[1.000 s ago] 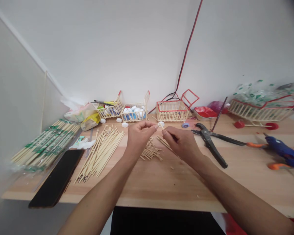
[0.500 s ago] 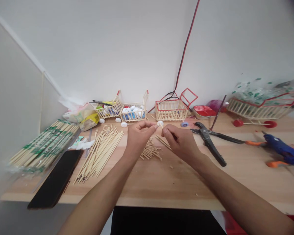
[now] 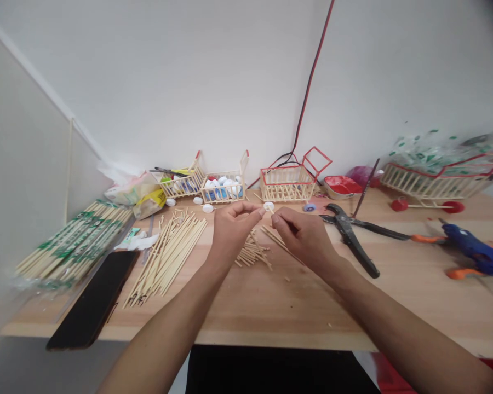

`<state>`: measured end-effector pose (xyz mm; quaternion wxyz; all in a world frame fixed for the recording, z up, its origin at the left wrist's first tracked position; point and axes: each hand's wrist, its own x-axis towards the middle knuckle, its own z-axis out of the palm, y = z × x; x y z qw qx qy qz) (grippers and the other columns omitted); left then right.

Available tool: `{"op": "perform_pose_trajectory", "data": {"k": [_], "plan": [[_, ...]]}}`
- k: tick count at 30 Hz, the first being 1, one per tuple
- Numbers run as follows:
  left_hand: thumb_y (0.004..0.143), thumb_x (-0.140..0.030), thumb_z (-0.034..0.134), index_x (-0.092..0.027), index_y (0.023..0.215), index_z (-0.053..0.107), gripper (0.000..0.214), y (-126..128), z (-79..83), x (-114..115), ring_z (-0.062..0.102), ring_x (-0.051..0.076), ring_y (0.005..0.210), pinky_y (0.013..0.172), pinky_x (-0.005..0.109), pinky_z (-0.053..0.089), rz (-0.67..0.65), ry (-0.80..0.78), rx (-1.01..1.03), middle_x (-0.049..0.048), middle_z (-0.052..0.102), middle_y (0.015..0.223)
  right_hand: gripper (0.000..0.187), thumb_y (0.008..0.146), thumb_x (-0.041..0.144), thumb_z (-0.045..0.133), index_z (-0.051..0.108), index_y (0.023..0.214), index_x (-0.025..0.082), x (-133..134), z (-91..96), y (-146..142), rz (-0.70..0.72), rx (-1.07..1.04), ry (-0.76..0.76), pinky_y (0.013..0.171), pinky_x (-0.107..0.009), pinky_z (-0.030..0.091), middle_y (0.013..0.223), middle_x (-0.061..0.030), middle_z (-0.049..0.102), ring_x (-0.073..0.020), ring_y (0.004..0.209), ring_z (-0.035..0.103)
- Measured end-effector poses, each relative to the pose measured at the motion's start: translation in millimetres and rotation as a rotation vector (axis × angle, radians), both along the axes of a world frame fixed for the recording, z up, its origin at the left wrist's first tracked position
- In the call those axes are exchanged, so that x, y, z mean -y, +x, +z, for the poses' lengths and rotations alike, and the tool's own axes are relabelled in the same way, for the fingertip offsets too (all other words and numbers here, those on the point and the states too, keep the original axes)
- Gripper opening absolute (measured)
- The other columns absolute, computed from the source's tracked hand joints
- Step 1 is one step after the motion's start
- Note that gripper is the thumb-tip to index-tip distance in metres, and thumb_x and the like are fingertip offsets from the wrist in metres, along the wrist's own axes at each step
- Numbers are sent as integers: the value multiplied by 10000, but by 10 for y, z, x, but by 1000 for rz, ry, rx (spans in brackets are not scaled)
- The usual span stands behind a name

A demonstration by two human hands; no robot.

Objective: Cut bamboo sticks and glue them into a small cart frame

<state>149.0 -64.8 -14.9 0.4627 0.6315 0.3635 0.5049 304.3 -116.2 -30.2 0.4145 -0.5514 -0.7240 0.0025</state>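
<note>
Above the middle of the table, my left hand (image 3: pixel 236 224) has thumb and forefinger closed in a pinch. A short pale piece of wooden stick (image 3: pixel 270 210) shows at its fingertips. My right hand (image 3: pixel 302 232) faces it, thumb pressed on curled fingers close to the other end of the stick piece; its grip is partly hidden. Right behind the fingertips appears a white wheel (image 3: pixel 268 206); whether it is touched I cannot tell. Below my hands lies a heap of short cut sticks (image 3: pixel 252 253), with a few longer sticks (image 3: pixel 276 238) beside it.
Small stick-built carts (image 3: pixel 287 186) line the wall. Long bare sticks (image 3: pixel 170 257), a black slab (image 3: pixel 94 298) and green-wrapped stick packs (image 3: pixel 74 241) lie left. To the right are black-handled pliers (image 3: pixel 349 235), a red paint dish (image 3: pixel 342 186) and a blue glue gun (image 3: pixel 472 249).
Both hands stay in nearly the same place and pose. The stick piece between the fingertips seems slightly turned; the view shifts only a little.
</note>
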Motion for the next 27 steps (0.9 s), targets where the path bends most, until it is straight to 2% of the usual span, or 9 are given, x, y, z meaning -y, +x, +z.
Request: {"op": "perform_pose_trajectory", "data": {"k": [11, 27], "plan": [[705, -275, 719, -163, 712, 712, 112, 10, 4, 5, 633, 152, 742, 775, 300, 497, 4, -9, -3, 36, 711, 755, 325, 927, 271, 433, 406, 615, 184, -4, -3, 0, 3, 9, 3, 525, -249, 232, 540, 43, 381, -87, 507, 336], [705, -286, 720, -166, 714, 712, 120, 11, -13, -8, 630, 149, 735, 752, 288, 495, -1, -14, 6, 34, 707, 752, 302, 935, 279, 427, 454, 650, 184, -4, -19, -1, 22, -20, -33, 528, -245, 250, 548, 38, 411, -95, 514, 356]]}}
